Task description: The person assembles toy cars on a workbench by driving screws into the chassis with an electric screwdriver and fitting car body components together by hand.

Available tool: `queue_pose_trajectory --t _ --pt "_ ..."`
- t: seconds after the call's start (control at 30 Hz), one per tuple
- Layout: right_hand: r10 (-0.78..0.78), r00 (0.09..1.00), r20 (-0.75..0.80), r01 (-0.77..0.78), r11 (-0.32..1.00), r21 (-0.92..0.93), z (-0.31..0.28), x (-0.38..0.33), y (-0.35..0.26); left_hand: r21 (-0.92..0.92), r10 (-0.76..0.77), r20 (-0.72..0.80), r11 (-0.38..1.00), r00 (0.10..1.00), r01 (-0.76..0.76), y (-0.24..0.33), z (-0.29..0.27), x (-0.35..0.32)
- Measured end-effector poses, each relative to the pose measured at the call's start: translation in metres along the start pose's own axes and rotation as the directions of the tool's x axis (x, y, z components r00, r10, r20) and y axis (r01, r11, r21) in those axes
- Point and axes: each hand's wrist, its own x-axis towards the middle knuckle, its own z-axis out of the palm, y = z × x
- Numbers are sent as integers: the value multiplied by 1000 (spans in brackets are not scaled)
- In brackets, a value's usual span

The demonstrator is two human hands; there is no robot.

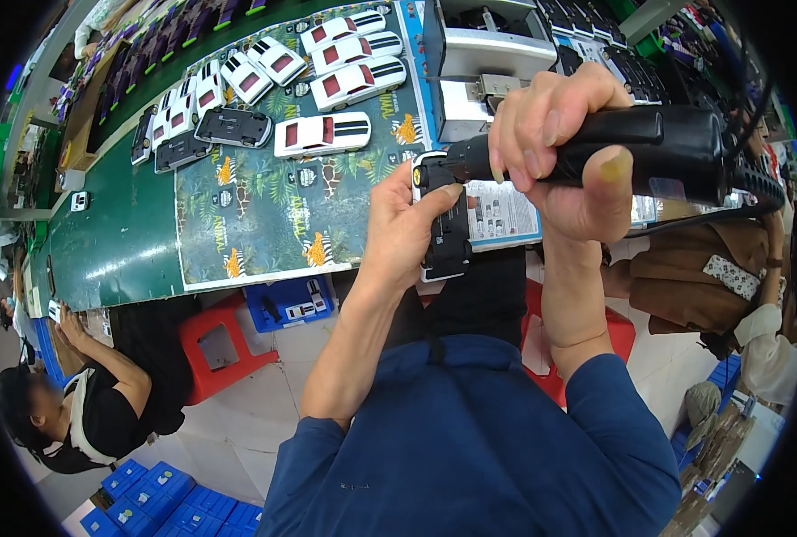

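A toy car [449, 234] with a white body is turned so its black underside faces up, and my left hand [397, 224] grips it with the thumb across the base. My right hand [555, 143] is closed around a black electric screwdriver [671, 148], held roughly level. Its narrow front end meets the upper end of the car; the exact contact point is hidden. On the patterned mat [264, 201] beyond my left hand stands a white toy car [322, 134] with black stripes. Several more like it lie farther back, and one upturned car [234, 127] shows its black base.
A metal fixture [483, 54] stands at the far edge, beside rows of black car bases [627, 76]. A cable runs from the screwdriver on the right. Below the table are a blue bin [291, 304] and a red stool [224, 349]. Co-workers sit to both sides.
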Motion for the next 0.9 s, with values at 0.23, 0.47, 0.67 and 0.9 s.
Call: queue_pose_trajectory --t 0.23,0.47,0.67,0.9 --pt "26 999 -37 -28 999 -44 -3 -8 -5 14 16 32 1000 999 -16 -6 2 5" --pt "-129 992 3 128 991 39 -35 10 -15 -17 27 7 1000 1000 -27 -11 -15 11" --pt "-221 938 -266 199 974 -108 -50 35 -19 -456 -57 50 887 997 73 -23 -48 5" --pt "-138 925 -353 44 964 -262 -41 25 2 -249 -11 22 968 1000 16 -29 -40 4"
